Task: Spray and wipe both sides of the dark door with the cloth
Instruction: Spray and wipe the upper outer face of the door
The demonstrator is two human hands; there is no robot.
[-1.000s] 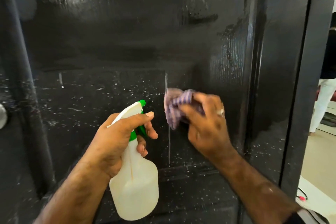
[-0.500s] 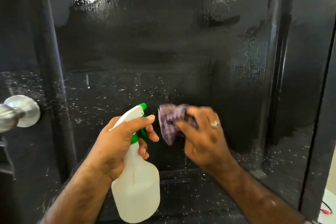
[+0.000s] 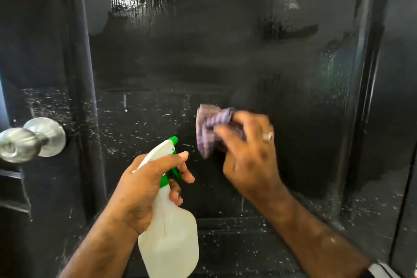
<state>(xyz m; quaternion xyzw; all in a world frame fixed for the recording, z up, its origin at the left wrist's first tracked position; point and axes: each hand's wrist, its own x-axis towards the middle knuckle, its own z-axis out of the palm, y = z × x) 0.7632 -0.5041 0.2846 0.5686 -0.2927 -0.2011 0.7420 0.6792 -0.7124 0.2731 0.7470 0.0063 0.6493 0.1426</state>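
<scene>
A tall, glossy black panelled door (image 3: 225, 56) fills the view, its upper panel streaked with wet sheen and its middle and lower parts flecked with pale droplets. The right hand (image 3: 250, 160) presses a bunched purple-and-white striped cloth (image 3: 209, 126) flat against the door at about mid-height, just right of the panel's centre line; the fingers (image 3: 228, 133) are curled over the wad and hold it, and a silvery metal ring (image 3: 268, 136) shows on one of them. The hand is blurred. Just below and to the left of the cloth, apart from it, the left hand (image 3: 144, 189) grips the neck of a translucent white plastic spray bottle (image 3: 169, 244) with a white head and green nozzle tip (image 3: 174, 140); its fingers wrap round the neck and the green trigger, the thumb lying along the top of the head. The bottle hangs upright in front of the door's lower rail, nozzle pointed at the door. At the left edge of the door a round brushed-metal doorknob (image 3: 27, 142) sticks out, droplets speckling the paint around it.
</scene>
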